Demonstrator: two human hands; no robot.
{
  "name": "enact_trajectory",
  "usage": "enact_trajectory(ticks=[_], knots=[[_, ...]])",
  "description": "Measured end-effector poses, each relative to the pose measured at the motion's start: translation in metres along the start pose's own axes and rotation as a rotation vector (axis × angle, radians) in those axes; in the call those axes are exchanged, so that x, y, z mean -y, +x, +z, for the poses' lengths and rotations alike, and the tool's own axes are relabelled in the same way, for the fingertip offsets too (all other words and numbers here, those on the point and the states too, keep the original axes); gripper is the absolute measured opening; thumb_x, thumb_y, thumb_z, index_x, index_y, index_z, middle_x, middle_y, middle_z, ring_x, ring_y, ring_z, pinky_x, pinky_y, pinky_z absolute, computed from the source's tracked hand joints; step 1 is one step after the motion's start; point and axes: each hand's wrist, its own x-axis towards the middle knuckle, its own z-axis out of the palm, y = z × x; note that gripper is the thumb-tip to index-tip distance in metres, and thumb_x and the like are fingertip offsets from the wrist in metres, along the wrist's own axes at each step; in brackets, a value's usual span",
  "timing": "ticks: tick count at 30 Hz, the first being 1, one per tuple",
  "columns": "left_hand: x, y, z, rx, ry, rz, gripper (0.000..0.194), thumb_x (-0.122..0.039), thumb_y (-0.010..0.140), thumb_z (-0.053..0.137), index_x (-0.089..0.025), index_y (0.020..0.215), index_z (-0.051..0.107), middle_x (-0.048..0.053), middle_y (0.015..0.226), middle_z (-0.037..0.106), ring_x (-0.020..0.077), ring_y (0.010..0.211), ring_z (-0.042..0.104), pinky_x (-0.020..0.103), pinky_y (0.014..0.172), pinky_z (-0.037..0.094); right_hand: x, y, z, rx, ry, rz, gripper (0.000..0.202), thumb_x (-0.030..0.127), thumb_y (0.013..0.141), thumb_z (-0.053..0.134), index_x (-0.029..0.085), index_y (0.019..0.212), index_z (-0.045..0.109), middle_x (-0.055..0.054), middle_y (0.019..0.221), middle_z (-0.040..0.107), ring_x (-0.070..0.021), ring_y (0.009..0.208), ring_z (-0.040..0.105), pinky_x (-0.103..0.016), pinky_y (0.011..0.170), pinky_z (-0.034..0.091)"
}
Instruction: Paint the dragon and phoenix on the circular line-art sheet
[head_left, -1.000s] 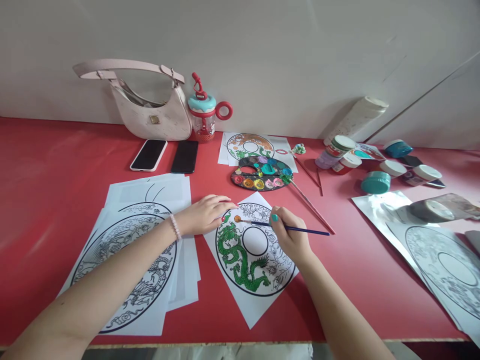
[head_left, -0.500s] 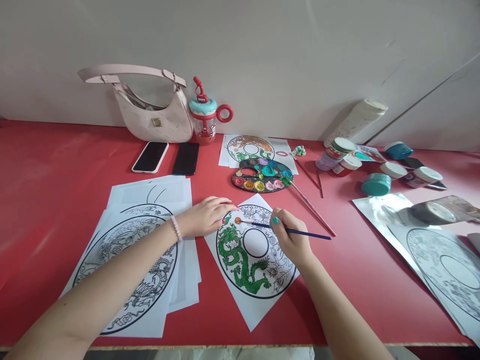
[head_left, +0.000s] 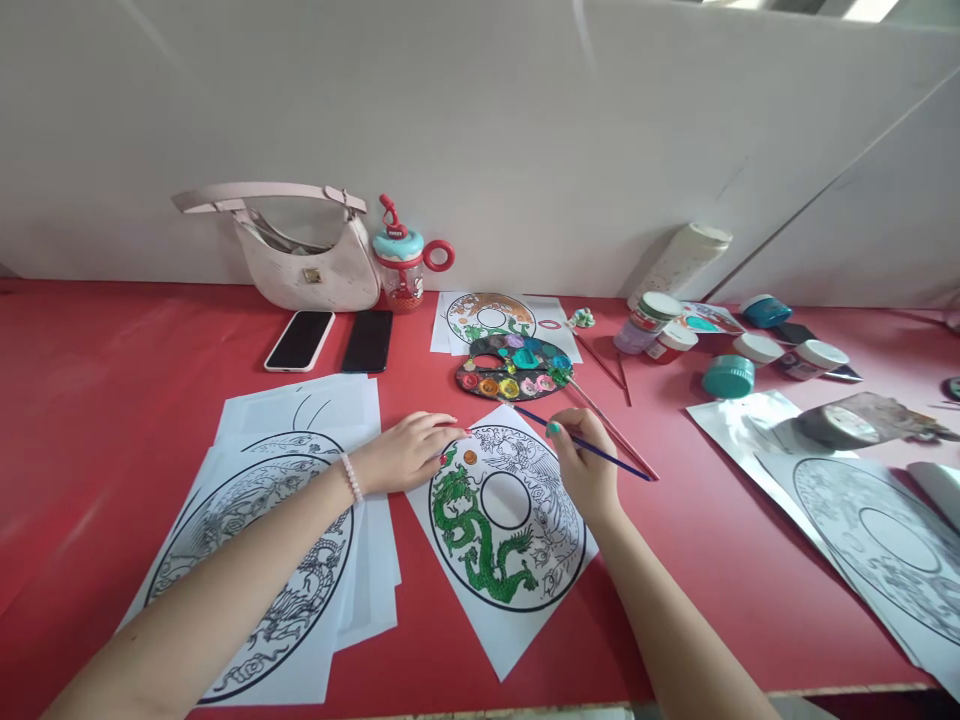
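A white sheet (head_left: 501,640) with a round printed design lies in the middle; its dragon is green and a small orange disc sits near the top. My left hand (head_left: 409,453) rests flat with fingers spread on the sheet's upper left edge, holding nothing. Over the right side of the sheet, my right hand (head_left: 587,462) grips a dark blue paintbrush (head_left: 611,458), whose tip points up-left at the near edge of the paint palette (head_left: 480,390). The palette has wells of several colours. A second brush (head_left: 607,425) leans on the palette's right end.
Printed sheets (head_left: 360,600) lie under my left forearm. Behind are two phones (head_left: 300,341), a pink handbag (head_left: 315,275) and a cup (head_left: 401,270). Paint jars (head_left: 729,376), a white bottle (head_left: 686,258) and more printed sheets (head_left: 750,420) are at the right.
The brush in my right hand has left the orange disc and swung up to the palette's near edge. My left hand stays on the sheet. The head view has tilted up slightly.
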Motion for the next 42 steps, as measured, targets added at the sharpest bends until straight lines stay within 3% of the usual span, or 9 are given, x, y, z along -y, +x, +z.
enact_trajectory(ticks=[5, 11, 28, 39, 42], knots=[[0.0, 0.0, 0.001, -0.018, -0.011, 0.012, 0.044, -0.017, 0.09, 0.044, -0.021, 0.133, 0.038, 0.009, 0.134, 0.047, 0.0241, 0.127, 0.038, 0.042, 0.104, 0.036, -0.006, 0.007, 0.005, 0.068, -0.053, 0.003, 0.01, 0.026, 0.083, 0.052, 0.019, 0.084, 0.059, -0.004, 0.078, 0.065, -0.0169, 0.072, 0.06, -0.029, 0.067, 0.048], [-0.004, 0.0, 0.0, -0.016, -0.003, -0.012, 0.045, -0.015, 0.088, 0.046, -0.02, 0.132, 0.04, 0.009, 0.133, 0.047, 0.0244, 0.125, 0.04, 0.043, 0.105, 0.036, -0.012, 0.007, 0.011, 0.085, -0.103, -0.033, 0.015, 0.026, 0.085, 0.049, 0.018, 0.09, 0.061, -0.008, 0.087, 0.068, -0.0188, 0.081, 0.063, -0.032, 0.074, 0.05], [-0.007, 0.0, -0.001, -0.074, 0.05, 0.013, 0.045, -0.011, 0.086, 0.045, -0.02, 0.13, 0.044, 0.008, 0.13, 0.051, 0.023, 0.124, 0.044, 0.04, 0.104, 0.038, -0.02, 0.007, 0.016, 0.088, -0.118, -0.142, 0.016, 0.023, 0.085, 0.045, 0.021, 0.091, 0.06, -0.008, 0.091, 0.067, -0.0207, 0.087, 0.063, -0.032, 0.077, 0.051], [-0.003, -0.003, -0.005, -0.172, -0.034, 0.054, 0.037, -0.009, 0.087, 0.04, -0.019, 0.121, 0.048, 0.005, 0.109, 0.062, 0.0188, 0.104, 0.054, 0.036, 0.096, 0.041, -0.023, 0.005, 0.015, 0.075, -0.125, -0.114, 0.016, 0.025, 0.087, 0.045, 0.02, 0.09, 0.06, -0.007, 0.091, 0.066, -0.0197, 0.086, 0.063, -0.032, 0.077, 0.05], [-0.002, -0.004, -0.004, -0.154, -0.011, 0.039, 0.041, -0.011, 0.089, 0.04, -0.019, 0.129, 0.041, 0.006, 0.124, 0.056, 0.0207, 0.115, 0.049, 0.038, 0.1, 0.039, -0.022, 0.004, 0.014, 0.03, -0.108, -0.08, 0.018, 0.028, 0.088, 0.044, 0.019, 0.091, 0.059, -0.008, 0.087, 0.067, -0.0196, 0.082, 0.063, -0.032, 0.074, 0.05]])
